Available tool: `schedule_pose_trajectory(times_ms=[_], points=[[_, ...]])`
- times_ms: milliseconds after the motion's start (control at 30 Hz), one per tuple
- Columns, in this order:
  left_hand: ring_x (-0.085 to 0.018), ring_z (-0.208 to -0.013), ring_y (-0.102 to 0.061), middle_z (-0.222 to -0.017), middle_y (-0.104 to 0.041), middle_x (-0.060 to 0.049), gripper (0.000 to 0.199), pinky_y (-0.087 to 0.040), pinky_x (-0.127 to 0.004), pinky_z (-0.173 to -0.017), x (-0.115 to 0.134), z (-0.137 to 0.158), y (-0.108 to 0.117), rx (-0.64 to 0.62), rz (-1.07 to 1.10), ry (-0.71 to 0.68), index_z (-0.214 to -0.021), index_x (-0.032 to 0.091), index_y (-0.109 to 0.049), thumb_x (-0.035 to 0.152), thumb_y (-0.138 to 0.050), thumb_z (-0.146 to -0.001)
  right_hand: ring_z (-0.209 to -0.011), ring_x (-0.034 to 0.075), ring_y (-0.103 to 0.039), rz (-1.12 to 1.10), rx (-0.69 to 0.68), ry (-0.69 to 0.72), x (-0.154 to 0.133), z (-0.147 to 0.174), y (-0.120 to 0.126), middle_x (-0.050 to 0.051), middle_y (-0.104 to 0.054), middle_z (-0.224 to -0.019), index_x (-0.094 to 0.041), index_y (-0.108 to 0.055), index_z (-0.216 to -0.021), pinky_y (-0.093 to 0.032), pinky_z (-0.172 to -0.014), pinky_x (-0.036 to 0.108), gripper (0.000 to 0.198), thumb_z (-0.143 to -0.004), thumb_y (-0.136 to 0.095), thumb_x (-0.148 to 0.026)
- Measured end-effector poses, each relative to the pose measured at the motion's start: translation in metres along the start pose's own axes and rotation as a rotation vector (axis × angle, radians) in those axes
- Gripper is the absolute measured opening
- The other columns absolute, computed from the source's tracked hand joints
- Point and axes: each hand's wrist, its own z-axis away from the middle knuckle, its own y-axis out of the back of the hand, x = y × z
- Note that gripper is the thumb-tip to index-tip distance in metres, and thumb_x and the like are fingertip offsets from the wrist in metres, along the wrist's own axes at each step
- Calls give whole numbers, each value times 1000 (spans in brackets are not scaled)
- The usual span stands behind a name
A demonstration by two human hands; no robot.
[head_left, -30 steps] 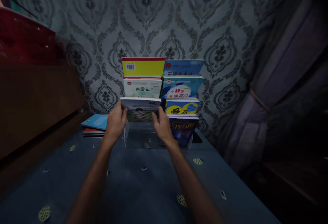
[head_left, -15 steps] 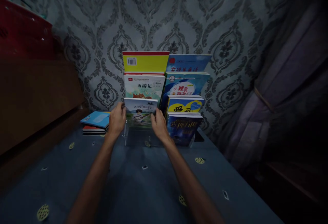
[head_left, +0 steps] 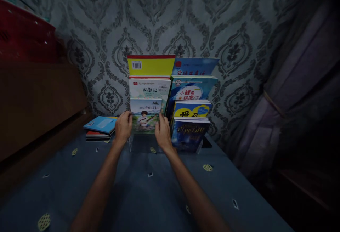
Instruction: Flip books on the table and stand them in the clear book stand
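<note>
A thin book with a guitar player on its cover (head_left: 145, 118) stands nearly upright in the left column of a clear tiered book stand (head_left: 140, 146). My left hand (head_left: 123, 127) is closed on the book's left edge, the fingertips partly hidden. At its right edge, my right hand (head_left: 163, 133) grips with the thumb in front and the other fingers mostly out of sight. Directly behind rises a pale green-white book (head_left: 150, 89), then a yellow one with a red top (head_left: 151, 65). A dark blue book (head_left: 190, 134) fronts the right column.
Further books in the right column include a yellow-and-blue one (head_left: 192, 109) and a light blue one (head_left: 207, 83). Left of the stand lies a small stack of books (head_left: 99, 124) on the blue cloth (head_left: 127, 193). Patterned wallpaper is behind; a curtain (head_left: 255, 129) hangs at right.
The guitar-player book has tipped back to a more upright angle, its top edge slightly higher. Both hands have moved a little lower along its sides.
</note>
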Motion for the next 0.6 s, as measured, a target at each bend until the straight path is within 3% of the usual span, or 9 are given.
schedule_pose_trajectory(times_ms=[267, 600], points=[[-24, -94, -63, -100, -68, -9, 22, -44, -30, -76, 3, 2, 1, -13, -62, 1, -99, 19, -67, 20, -46, -95, -117, 30, -56, -8, 7, -1, 5, -3, 0, 16, -61, -122, -16, -51, -140, -44, -104, 48, 53, -88, -40, -19], [-22, -87, -62, -94, -64, -7, 19, -42, -28, -72, 0, -2, 11, 36, -103, -50, -88, 21, -62, 26, -45, -96, -115, 28, -58, -59, 35, -4, 5, -5, 5, 15, -62, -120, -17, -56, -135, -46, -103, 46, 51, -86, -42, -16]])
